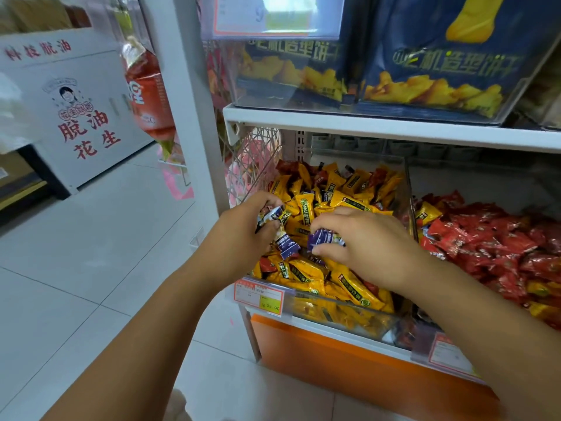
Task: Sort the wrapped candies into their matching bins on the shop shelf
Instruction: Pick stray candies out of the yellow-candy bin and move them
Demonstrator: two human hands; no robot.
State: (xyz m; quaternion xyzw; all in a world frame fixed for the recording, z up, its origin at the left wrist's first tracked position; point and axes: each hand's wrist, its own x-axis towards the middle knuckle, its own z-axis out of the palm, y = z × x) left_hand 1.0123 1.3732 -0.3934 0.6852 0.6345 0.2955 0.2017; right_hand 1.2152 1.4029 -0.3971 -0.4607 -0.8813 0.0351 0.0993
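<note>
A clear bin point(343, 314) on the lower shelf is heaped with yellow wrapped candies point(312, 271), with a few red and purple ones mixed in. My left hand point(243, 226) hovers over its left side and grips several purple-and-white candies point(282, 238). My right hand point(361, 238) reaches into the same bin and pinches a purple candy point(323, 238) between thumb and fingers. The neighbouring bin to the right holds red wrapped candies point(498, 238) with some yellow ones among them.
A white shelf board point(379, 126) above carries clear boxes of blue snack bags point(437, 74). Price tags point(262, 297) clip to the bin fronts over an orange base point(349, 372). A white upright post point(188, 95) and a tiled aisle floor lie to the left.
</note>
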